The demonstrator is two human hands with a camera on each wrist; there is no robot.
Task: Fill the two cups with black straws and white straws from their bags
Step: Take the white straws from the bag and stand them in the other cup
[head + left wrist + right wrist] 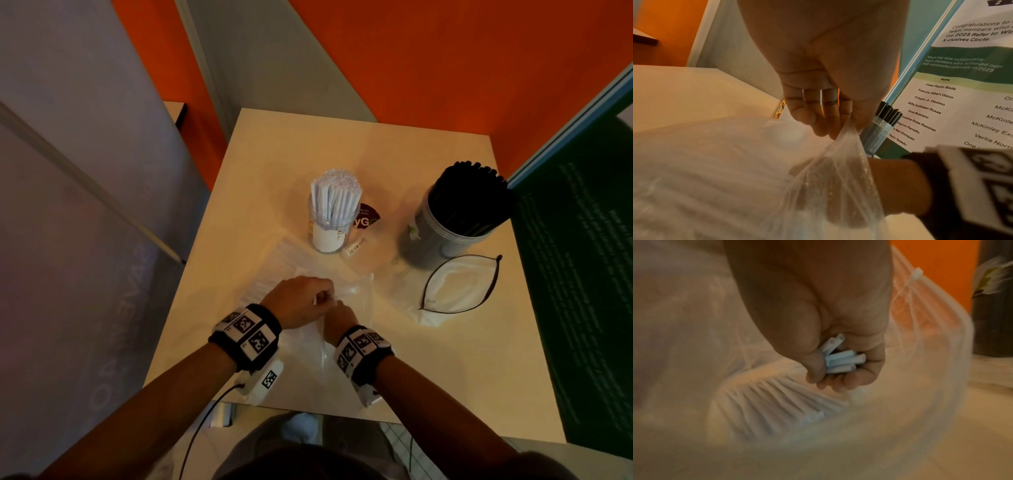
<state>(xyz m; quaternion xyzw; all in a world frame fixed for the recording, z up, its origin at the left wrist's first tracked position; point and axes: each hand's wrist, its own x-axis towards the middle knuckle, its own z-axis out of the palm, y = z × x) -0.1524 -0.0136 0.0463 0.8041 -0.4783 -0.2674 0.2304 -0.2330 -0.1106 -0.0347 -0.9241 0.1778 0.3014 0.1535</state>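
A clear bag of white straws lies on the near part of the table. My left hand pinches the bag's mouth edge and holds it up. My right hand is inside the bag and grips a small bundle of white straws; more white straws lie below it. A clear cup packed with white straws stands at the table's middle. To its right stands a larger cup full of black straws. An empty zip bag lies open in front of it.
A small dark label and a barcode sticker lie beside the white-straw cup. A green poster board stands along the table's right edge. Orange wall is behind the table.
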